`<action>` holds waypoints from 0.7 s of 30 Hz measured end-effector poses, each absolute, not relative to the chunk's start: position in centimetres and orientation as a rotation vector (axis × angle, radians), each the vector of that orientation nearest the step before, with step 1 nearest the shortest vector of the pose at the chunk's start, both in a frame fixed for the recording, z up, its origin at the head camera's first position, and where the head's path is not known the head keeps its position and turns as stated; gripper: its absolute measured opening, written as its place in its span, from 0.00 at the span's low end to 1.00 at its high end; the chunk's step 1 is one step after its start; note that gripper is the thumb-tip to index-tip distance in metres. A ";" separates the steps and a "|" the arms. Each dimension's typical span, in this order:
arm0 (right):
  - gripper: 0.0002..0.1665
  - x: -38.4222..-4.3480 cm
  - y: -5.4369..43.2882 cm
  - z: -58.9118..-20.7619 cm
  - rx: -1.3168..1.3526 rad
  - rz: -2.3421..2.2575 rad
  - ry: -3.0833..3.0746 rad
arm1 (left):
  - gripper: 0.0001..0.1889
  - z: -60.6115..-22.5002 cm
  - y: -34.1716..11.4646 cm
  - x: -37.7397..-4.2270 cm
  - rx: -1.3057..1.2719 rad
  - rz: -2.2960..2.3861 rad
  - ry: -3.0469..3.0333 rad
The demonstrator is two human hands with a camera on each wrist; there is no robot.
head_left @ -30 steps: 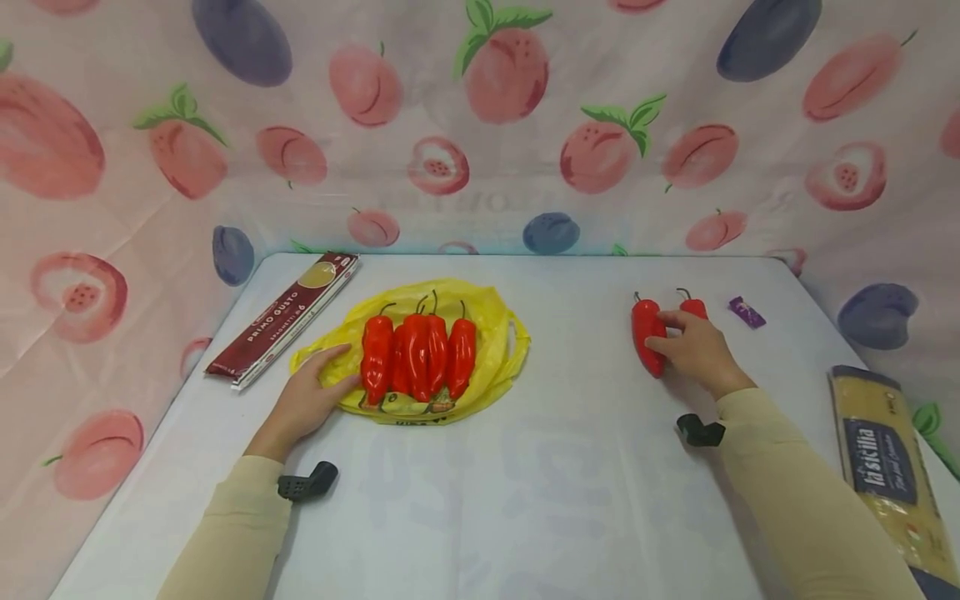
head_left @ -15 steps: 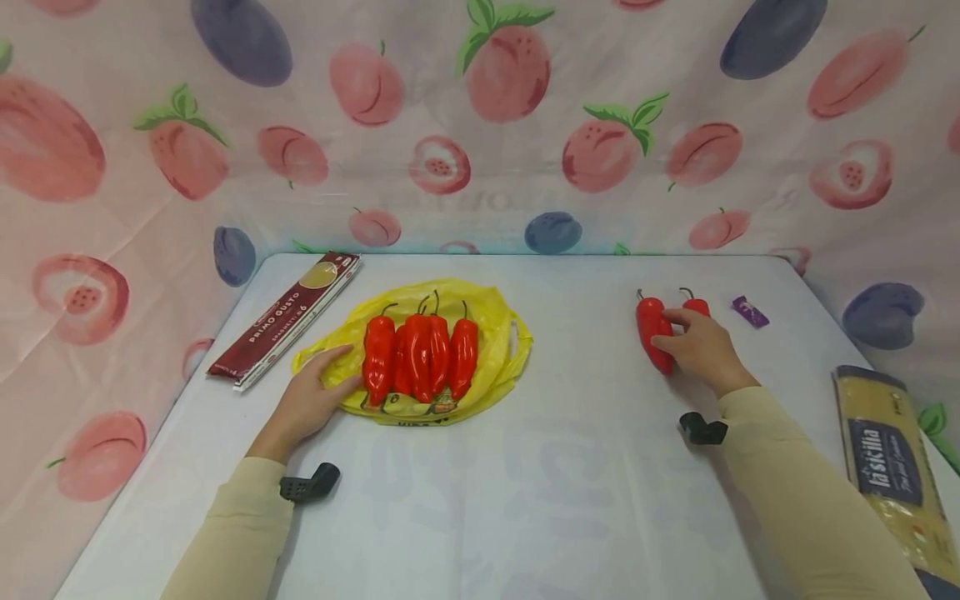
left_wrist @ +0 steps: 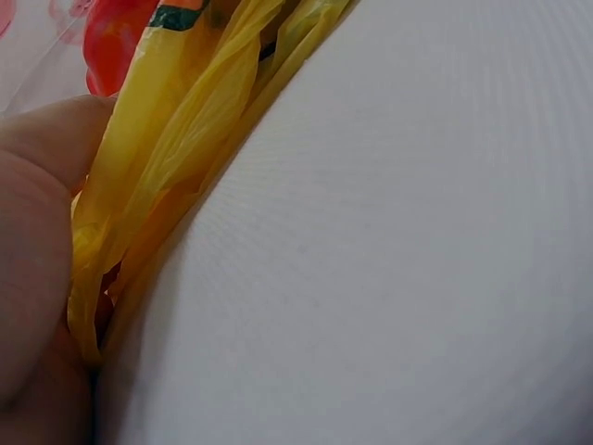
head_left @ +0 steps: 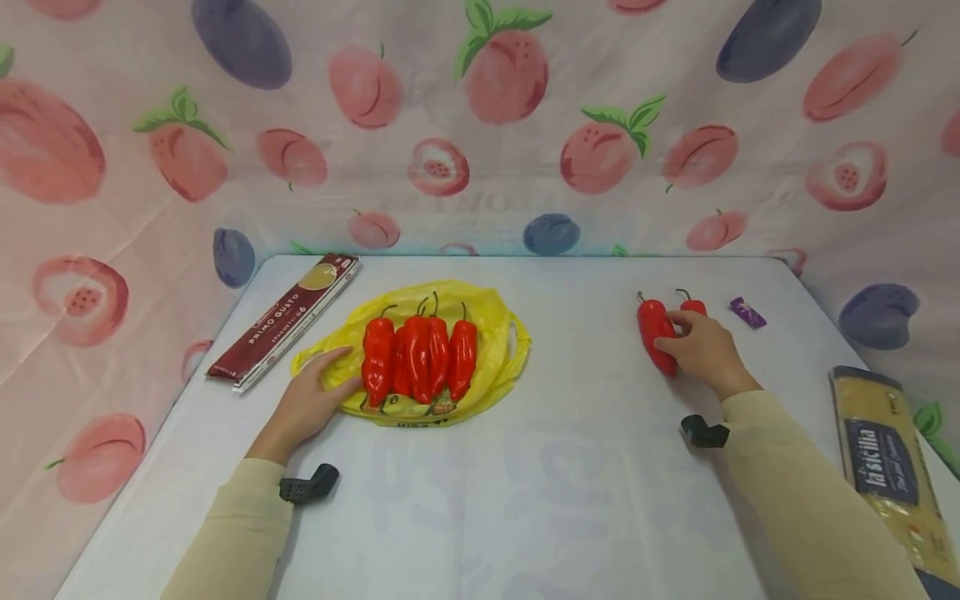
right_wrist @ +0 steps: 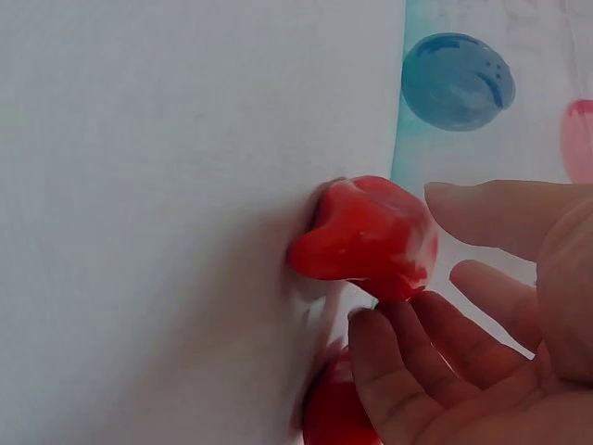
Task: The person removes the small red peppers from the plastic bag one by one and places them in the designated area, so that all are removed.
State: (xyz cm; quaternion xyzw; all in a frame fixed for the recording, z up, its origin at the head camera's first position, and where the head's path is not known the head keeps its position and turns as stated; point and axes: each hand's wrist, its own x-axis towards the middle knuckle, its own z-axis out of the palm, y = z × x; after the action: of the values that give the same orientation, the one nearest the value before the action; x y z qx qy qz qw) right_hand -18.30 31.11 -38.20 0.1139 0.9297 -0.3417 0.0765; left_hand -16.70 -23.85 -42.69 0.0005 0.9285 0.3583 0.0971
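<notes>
Several glossy red peppers (head_left: 420,358) with dark stems lie side by side on a flattened yellow plastic bag (head_left: 498,342). My left hand (head_left: 303,408) rests on the bag's left edge, fingers spread, thumb close to the leftmost pepper. In the left wrist view the thumb side of that hand (left_wrist: 37,232) lies against the crumpled yellow plastic (left_wrist: 157,158). Farther right, my right hand (head_left: 705,350) holds another red pepper (head_left: 654,329) between thumb and fingers, low at the table. A second red pepper (head_left: 694,307) lies just beside it, mostly hidden behind the hand.
A dark red spaghetti packet (head_left: 285,321) lies slanted at the left rear. A small purple wrapped packet (head_left: 747,312) sits right of the right hand. A yellow pasta bag (head_left: 885,450) lies along the right edge. Fruit-printed cloth (head_left: 495,192) rises behind the table.
The right hand and its pepper have shifted slightly right, closer to the neighbouring pepper. The left hand and the peppers on the bag have stayed put.
</notes>
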 end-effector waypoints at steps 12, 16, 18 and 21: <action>0.43 -18.1 30.3 -36.5 0.294 -0.959 2.873 | 0.40 -42.5 -23.9 -16.6 -0.008 1.053 2.742; 0.42 -17.9 29.2 -35.6 0.232 -0.988 2.899 | 0.40 -42.6 -23.9 -16.7 -0.010 1.056 2.741; 0.42 -17.7 28.4 -35.1 0.187 -1.015 2.909 | 0.40 -42.7 -23.9 -16.7 -0.009 1.061 2.741; 0.42 -17.4 27.1 -34.5 0.101 -1.037 2.934 | 0.40 -42.8 -23.8 -16.7 -0.004 1.068 2.746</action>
State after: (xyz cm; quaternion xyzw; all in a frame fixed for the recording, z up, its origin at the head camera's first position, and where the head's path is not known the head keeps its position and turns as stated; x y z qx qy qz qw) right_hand -17.43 27.10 -34.50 0.0326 0.9423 -0.3329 0.0141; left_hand -16.69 -23.78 -42.78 -0.0013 0.9276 0.3607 0.0975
